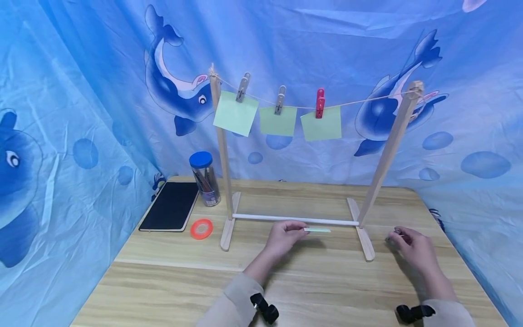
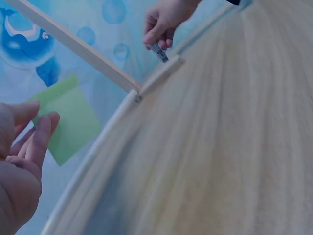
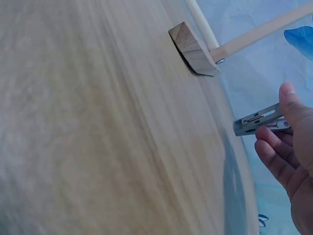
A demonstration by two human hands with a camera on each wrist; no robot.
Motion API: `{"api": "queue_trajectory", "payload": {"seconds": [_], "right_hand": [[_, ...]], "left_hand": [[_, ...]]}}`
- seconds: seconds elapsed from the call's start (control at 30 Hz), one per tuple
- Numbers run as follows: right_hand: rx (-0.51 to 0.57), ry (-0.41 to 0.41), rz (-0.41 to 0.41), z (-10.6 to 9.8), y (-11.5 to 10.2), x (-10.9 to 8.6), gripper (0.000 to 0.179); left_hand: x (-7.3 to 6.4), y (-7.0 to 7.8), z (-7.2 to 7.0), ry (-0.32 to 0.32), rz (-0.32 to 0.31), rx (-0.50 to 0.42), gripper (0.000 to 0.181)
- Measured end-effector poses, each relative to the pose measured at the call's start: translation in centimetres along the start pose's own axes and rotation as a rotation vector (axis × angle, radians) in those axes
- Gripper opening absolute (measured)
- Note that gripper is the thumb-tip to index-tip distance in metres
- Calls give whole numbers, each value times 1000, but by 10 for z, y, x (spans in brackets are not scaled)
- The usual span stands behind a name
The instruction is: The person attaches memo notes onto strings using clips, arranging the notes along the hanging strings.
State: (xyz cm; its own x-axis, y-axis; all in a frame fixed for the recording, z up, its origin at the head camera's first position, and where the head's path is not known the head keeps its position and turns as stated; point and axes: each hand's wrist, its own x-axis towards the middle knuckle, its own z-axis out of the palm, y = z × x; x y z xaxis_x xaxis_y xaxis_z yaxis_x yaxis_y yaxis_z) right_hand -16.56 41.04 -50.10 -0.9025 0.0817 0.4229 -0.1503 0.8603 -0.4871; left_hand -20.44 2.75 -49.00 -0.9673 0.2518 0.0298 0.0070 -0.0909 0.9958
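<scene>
My left hand (image 1: 284,237) pinches a green sticky note (image 2: 71,120) by one edge, just in front of the white crossbar (image 1: 294,220). In the head view the note is seen almost edge-on. At the right, beyond the stand's foot, my right hand (image 1: 416,249) holds a grey clothespin (image 3: 259,121) between thumb and fingers. Three green notes hang from a string (image 1: 359,101) tied between two wooden posts. Grey clothespins hold the left note (image 1: 235,113) and the middle note (image 1: 278,121); a red clothespin (image 1: 320,103) holds the right note (image 1: 323,126).
On the left of the wooden table (image 1: 171,272) lie a black notebook (image 1: 169,206) and an orange tape roll (image 1: 201,229). Beside them stands a clear jar (image 1: 207,181) with a blue lid. The stand's right foot (image 1: 361,231) lies between my hands. A blue dolphin curtain hangs behind.
</scene>
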Motion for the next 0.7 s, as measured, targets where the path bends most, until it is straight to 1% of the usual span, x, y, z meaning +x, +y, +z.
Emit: {"api": "queue_trajectory", "payload": {"seconds": [0.1, 0.2, 0.27, 0.37, 0.4, 0.47, 0.6, 0.7], "right_hand": [[25, 8, 28, -5, -4, 0, 30], [71, 48, 5, -11, -11, 5, 29], [109, 92, -38, -16, -16, 9, 26], [168, 180, -130, -24, -26, 18, 21], [180, 211, -165, -27, -29, 21, 20], [201, 259, -219, -35, -38, 27, 18], [234, 306, -302, -58, -58, 40, 17], [262, 326, -341, -76, -72, 49, 18]], "left_hand": [[0, 9, -1, -48, 35, -41, 20], [1, 22, -1, -68, 84, -57, 21], [1, 34, 1, -62, 102, -66, 21], [2, 53, 4, -48, 112, -127, 22], [3, 60, 6, -41, 108, -154, 22], [5, 73, 8, -33, 120, -207, 22], [10, 100, 12, -25, 170, -239, 22], [14, 118, 15, -11, 208, -226, 21]]}}
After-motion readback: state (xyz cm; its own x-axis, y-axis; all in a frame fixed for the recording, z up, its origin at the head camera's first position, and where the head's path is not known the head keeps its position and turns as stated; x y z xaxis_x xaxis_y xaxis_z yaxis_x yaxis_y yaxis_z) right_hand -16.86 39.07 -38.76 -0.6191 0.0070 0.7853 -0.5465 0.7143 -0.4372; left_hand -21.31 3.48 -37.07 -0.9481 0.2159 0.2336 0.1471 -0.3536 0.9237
